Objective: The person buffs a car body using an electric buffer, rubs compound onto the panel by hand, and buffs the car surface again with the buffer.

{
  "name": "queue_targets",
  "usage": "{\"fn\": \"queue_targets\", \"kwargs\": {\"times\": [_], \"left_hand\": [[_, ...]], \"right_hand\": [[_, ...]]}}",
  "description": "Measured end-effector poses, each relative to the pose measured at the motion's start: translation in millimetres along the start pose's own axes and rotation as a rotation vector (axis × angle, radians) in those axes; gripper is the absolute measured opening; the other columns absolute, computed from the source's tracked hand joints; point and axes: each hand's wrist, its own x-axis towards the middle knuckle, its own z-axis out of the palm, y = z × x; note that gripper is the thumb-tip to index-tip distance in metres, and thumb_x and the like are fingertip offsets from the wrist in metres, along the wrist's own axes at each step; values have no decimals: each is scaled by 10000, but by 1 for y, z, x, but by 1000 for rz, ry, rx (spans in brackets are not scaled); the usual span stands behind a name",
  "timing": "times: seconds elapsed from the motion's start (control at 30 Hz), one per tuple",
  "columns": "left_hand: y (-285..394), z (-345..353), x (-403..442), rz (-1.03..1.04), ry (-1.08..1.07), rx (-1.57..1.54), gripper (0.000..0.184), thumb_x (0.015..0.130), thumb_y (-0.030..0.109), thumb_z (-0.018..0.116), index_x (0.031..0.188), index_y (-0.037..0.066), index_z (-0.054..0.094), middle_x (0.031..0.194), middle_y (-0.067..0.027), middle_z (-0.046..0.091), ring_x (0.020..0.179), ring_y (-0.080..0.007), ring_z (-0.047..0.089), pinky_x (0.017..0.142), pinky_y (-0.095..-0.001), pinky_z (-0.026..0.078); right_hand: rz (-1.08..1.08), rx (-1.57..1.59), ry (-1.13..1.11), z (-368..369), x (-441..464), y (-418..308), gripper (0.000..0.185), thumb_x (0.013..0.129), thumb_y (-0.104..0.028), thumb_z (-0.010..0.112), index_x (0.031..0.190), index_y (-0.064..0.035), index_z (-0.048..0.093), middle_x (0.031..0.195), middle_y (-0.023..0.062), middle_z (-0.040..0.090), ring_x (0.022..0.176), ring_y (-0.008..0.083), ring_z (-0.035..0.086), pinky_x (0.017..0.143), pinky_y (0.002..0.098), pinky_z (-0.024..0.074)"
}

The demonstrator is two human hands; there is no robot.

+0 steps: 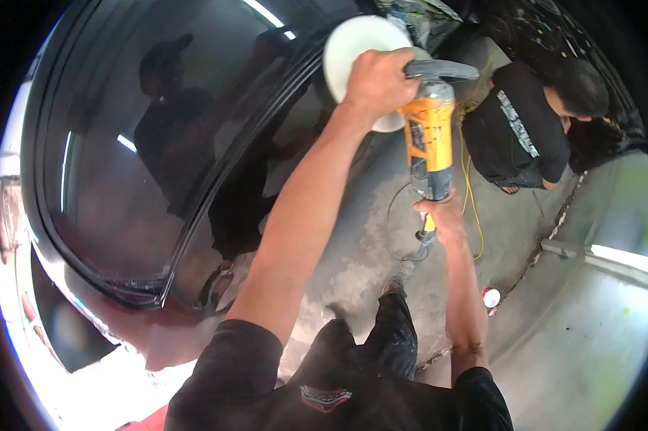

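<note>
A yellow and grey power polisher point(429, 133) with a round white pad point(361, 61) is held out in front, its pad turned toward the dark car point(144, 122) on the left. My left hand point(381, 82) is closed around the black front handle point(446, 70), beside the pad. At the rear end of the tool, my right hand point(442, 215) wraps round the lower grip. Whether the pad touches the car's side cannot be made out. A dark cord runs from the rear of the tool.
Another person point(521, 126) in a black shirt crouches at the upper right. A yellow cord point(470, 194) lies on the concrete floor point(352, 251). A small red and white can point(490, 297) stands near a floor crack. Plastic sheeting point(424, 25) hangs at the top.
</note>
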Motion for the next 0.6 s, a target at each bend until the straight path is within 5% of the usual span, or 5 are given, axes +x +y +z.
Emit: {"fn": "queue_targets", "kwargs": {"times": [0.2, 0.4, 0.47, 0.53, 0.6], "left_hand": [[11, -49, -73, 40, 70, -12, 216, 663, 119, 740, 862, 53, 687, 747, -149, 682, 683, -318, 687, 632, -377, 553], [49, -145, -192, 33, -15, 28, 281, 565, 194, 787, 796, 113, 650, 669, -53, 613, 594, -280, 622, 551, -412, 502], [44, -181, -253, -5, -13, -16, 321, 529, 171, 786, 824, 115, 671, 675, -49, 613, 588, -259, 605, 536, -401, 485], [48, -253, -313, -19, -61, 36, 291, 550, 182, 782, 810, 97, 682, 623, -38, 559, 543, -239, 559, 508, -370, 445], [49, -298, -380, 20, 31, 153, 256, 680, 228, 807, 692, 61, 614, 573, -42, 482, 509, -220, 518, 468, -357, 387]], "right_hand": [[-70, 8, -15, 29, -53, 37, 535, 610, 136, 747, 1106, 5, 596, 918, 59, 660, 773, 177, 646, 660, 323, 514], [-91, -545, 50, 43, -155, 118, 1010, 652, -46, 862, 1489, -4, 299, 1333, 153, 540, 1231, 279, 531, 1085, 395, 391], [-279, -470, 26, 74, -192, 166, 990, 656, -110, 883, 1466, -2, 325, 1301, 157, 570, 1210, 274, 561, 1059, 401, 427], [-125, -238, -230, 128, -228, 171, 952, 667, -139, 881, 1444, -6, 347, 1246, 164, 612, 1152, 262, 610, 1012, 410, 474], [-252, -422, -363, 172, -254, 169, 880, 691, -152, 861, 1417, -22, 379, 1194, 179, 647, 1100, 277, 653, 961, 403, 511]]}}
